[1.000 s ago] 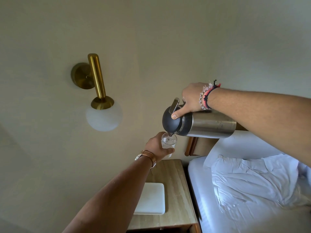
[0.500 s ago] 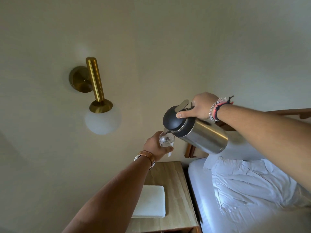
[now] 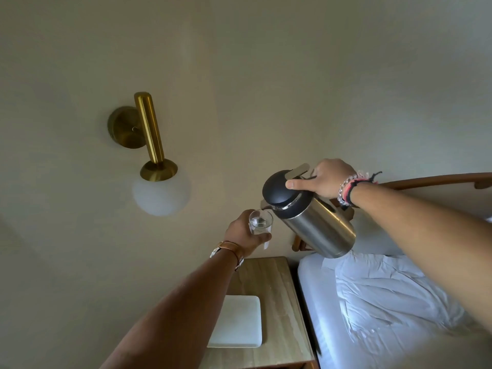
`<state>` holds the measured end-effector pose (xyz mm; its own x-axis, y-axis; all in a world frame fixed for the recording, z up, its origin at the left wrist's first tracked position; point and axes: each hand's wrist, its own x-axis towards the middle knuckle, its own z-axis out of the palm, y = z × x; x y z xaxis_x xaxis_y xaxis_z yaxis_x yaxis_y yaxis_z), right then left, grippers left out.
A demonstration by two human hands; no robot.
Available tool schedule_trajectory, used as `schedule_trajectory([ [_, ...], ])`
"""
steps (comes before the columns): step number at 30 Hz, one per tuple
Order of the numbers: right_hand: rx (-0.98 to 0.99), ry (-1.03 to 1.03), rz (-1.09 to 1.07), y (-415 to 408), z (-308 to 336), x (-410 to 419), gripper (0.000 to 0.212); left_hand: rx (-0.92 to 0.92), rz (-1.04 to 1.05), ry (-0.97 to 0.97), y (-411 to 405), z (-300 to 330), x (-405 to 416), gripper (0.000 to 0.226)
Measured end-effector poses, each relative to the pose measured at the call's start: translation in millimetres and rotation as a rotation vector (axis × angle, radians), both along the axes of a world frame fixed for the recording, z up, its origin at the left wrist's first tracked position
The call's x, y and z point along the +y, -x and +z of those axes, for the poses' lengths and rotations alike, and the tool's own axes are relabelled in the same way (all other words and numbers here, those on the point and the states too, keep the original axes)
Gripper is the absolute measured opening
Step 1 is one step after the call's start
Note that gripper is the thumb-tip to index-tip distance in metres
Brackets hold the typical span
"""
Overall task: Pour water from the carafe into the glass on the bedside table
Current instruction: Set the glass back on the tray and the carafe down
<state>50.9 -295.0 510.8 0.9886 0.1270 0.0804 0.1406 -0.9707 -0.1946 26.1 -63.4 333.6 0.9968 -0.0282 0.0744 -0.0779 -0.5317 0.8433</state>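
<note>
A plain beige wall [image 3: 266, 62] fills most of the view, bare and open above both arms. At the lower right lies a bed with rumpled white linen [image 3: 386, 310], its left edge running close alongside the light wooden bedside table [image 3: 282, 296] with only a narrow dark gap between them. A curved brown wooden headboard rail [image 3: 436, 179] shows behind the right forearm. On the wall at the left hangs a brass wall lamp with a round white globe [image 3: 159, 193], well apart from the hands. A flat white square tray [image 3: 237, 323] lies on the table's near half, partly behind the left forearm; the far half of the tabletop is bare.

The brushed steel carafe with a black domed lid [image 3: 314, 222] is held in the air over the gap between bed and table, tilted with its spout down to the left. The right hand [image 3: 327, 179] is closed round its handle, thumb pressed on the lid. The spout sits just beside and slightly above the rim of the small clear drinking glass [image 3: 261, 223], which has water in it. The left hand [image 3: 242, 233] grips that glass from the left side, holding it up above the far end of the table, not resting on it.

No writing or brand mark is readable on anything.
</note>
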Motion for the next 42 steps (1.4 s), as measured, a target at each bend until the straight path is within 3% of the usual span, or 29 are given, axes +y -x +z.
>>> schedule_trajectory([
  [11,-0.054,-0.52,-0.372,32,-119,-16,0.119,0.042,0.028,0.045,0,-41,2,0.066],
  [17,-0.01,-0.609,-0.534,46,-206,-1,0.089,0.173,0.064,0.011,12,-103,14,0.061],
  [21,0.011,-0.692,-0.658,49,-275,5,0.085,0.307,0.077,-0.011,16,-162,24,0.057],
  [27,0.017,-0.734,-0.813,55,-405,10,0.076,0.363,0.096,0.035,20,-279,31,0.061],
  [32,-0.023,-0.71,-0.861,52,-505,12,0.086,0.389,0.12,0.054,14,-380,44,0.067],
  [35,-0.04,-0.693,-0.892,50,-550,13,0.08,0.392,0.112,0.03,9,-432,56,0.07],
  [42,-0.115,-0.687,-0.932,49,-618,17,0.092,0.365,0.092,0.015,-4,-511,76,0.071],
])
